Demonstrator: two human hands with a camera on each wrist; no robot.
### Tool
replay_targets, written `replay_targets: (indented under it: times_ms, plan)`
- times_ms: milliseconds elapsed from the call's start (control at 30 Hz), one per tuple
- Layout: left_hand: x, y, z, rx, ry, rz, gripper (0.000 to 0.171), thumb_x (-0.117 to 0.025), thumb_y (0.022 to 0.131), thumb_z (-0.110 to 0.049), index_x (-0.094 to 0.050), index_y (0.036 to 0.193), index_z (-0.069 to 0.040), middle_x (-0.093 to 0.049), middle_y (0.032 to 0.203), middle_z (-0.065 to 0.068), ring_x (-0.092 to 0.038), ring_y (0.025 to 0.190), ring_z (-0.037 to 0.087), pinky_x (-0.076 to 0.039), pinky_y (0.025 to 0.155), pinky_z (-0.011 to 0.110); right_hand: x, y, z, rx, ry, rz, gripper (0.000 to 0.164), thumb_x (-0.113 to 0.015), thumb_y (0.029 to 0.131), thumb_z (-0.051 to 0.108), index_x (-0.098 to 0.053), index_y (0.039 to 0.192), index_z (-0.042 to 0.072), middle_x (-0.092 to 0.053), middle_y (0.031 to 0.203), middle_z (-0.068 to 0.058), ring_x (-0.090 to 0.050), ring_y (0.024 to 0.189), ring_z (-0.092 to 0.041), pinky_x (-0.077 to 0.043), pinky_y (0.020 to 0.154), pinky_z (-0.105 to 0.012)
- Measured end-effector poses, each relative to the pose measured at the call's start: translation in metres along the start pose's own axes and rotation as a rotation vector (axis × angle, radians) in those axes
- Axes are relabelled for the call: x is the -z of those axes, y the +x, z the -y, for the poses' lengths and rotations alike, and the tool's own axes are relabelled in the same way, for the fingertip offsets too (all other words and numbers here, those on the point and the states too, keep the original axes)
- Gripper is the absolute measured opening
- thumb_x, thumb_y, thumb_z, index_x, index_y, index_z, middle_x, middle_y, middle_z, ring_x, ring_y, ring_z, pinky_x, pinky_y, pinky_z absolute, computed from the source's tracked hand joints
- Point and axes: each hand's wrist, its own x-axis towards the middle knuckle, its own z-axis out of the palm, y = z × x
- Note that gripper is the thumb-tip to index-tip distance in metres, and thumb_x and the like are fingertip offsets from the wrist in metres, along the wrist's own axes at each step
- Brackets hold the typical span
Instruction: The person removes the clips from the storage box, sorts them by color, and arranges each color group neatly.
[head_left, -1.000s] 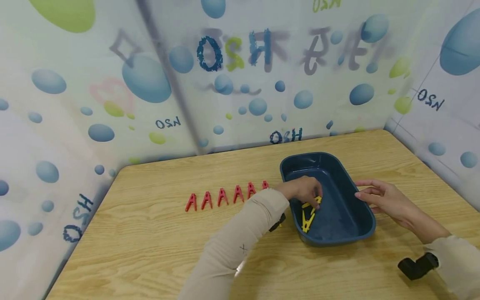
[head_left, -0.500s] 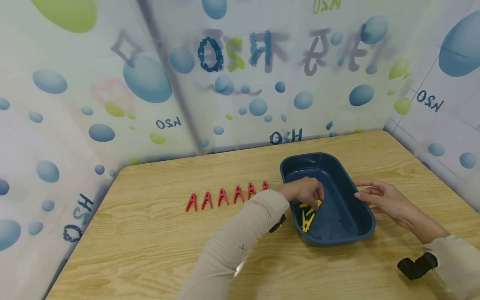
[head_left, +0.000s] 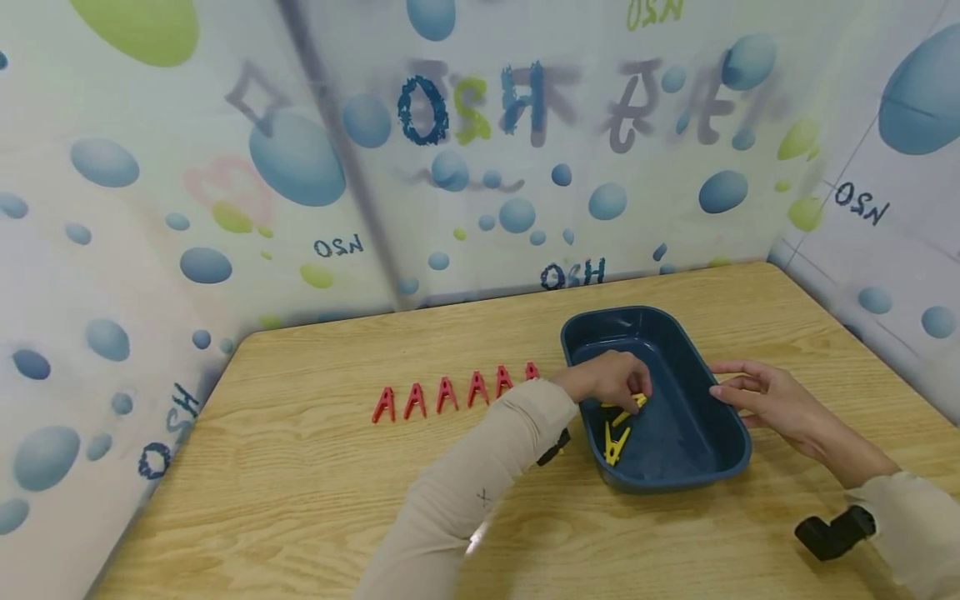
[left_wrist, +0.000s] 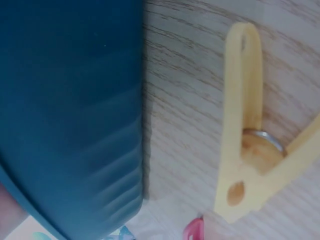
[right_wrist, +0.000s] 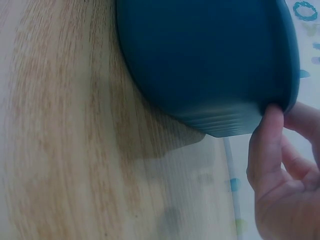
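Note:
Inside the dark blue plastic basin, my left hand reaches down with thumb and fingers pinching a yellow clothespin. Other yellow clothespins lie under and beside that hand on the basin floor, partly covered by it. My right hand holds the basin's right rim; the right wrist view shows its thumb right at the rim. One more yellow clothespin lies on the table outside the basin, mostly hidden by the left wrist in the head view.
Left of the basin, several red clothespins stretch in a row across the wooden table; my left sleeve overlaps the row's right end. A patterned cloth hangs behind the table and along its sides.
My left hand has shifted slightly right inside the basin, with the pinched clothespin moving along. My right hand and the basin look unmoved.

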Motion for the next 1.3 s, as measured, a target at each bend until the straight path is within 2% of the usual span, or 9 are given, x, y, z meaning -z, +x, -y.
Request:
replay_targets:
  times_ms: [167,467,767,933,1133,1233,1300]
  plan:
    - [0.0,-0.003,-0.001,-0.014,-0.03,-0.015,0.018,-0.069,0.077,-0.01,-0.063,0.094,-0.012,-0.057,0.089,-0.005,-0.051,0.081,0.004,-0.041,0.064,0.011,0.0,0.0,0.001,-0.005,-0.003,-0.001,0.049,-0.057,0.087,0.028,-0.04,0.125,0.002,-0.056,0.099,-0.003,-0.055,0.084,-0.003,-0.049,0.068,-0.034]
    - [0.001,-0.007,-0.002,-0.087,-0.061,-0.068,0.016,-0.068,0.078,-0.009,-0.062,0.092,-0.01,-0.057,0.088,-0.006,-0.051,0.078,0.002,-0.04,0.067,0.008,0.001,0.0,0.0,-0.003,0.001,0.0,0.047,-0.056,0.087,0.028,-0.041,0.124,0.003,-0.057,0.099,-0.004,-0.056,0.084,-0.004,-0.05,0.068,-0.033]
    - [0.003,-0.02,-0.001,-0.166,-0.178,-0.176,0.017,-0.067,0.078,-0.013,-0.062,0.094,-0.01,-0.058,0.09,-0.005,-0.053,0.078,-0.001,-0.04,0.07,0.007,0.0,-0.001,0.001,0.001,0.019,0.001,0.041,-0.057,0.087,0.027,-0.044,0.121,0.009,-0.057,0.094,0.0,-0.057,0.082,-0.007,-0.05,0.067,-0.033]
    - [0.007,-0.038,-0.004,-0.22,-0.229,-0.252,0.021,-0.067,0.078,-0.012,-0.061,0.097,-0.007,-0.06,0.095,-0.002,-0.055,0.08,-0.002,-0.042,0.073,0.009,-0.001,-0.001,0.001,0.002,0.025,0.003,0.04,-0.057,0.087,0.027,-0.044,0.121,0.01,-0.058,0.094,0.001,-0.058,0.082,-0.007,-0.05,0.067,-0.033]
    - [0.011,-0.07,-0.003,-0.275,-0.286,-0.373,0.022,-0.067,0.078,-0.009,-0.06,0.097,-0.004,-0.06,0.096,0.004,-0.057,0.08,0.002,-0.046,0.068,0.013,0.0,-0.001,0.0,0.003,0.018,0.01,0.043,-0.056,0.087,0.027,-0.042,0.123,0.007,-0.057,0.095,0.0,-0.057,0.082,-0.007,-0.05,0.067,-0.033]
    - [0.016,-0.09,-0.002,-0.264,-0.335,-0.404,0.021,-0.066,0.078,-0.007,-0.059,0.097,-0.003,-0.059,0.096,0.006,-0.056,0.08,0.006,-0.047,0.066,0.015,-0.001,-0.001,0.0,0.007,0.02,0.01,0.045,-0.056,0.088,0.027,-0.041,0.124,0.004,-0.057,0.094,-0.001,-0.057,0.082,-0.008,-0.05,0.067,-0.033]
    - [0.02,-0.106,-0.004,-0.227,-0.351,-0.407,0.02,-0.065,0.079,-0.005,-0.059,0.097,-0.002,-0.059,0.096,0.007,-0.056,0.082,0.01,-0.047,0.067,0.016,-0.001,-0.001,0.0,0.005,0.019,0.009,0.048,-0.056,0.088,0.027,-0.04,0.125,0.002,-0.057,0.095,-0.002,-0.057,0.082,-0.008,-0.05,0.067,-0.033]
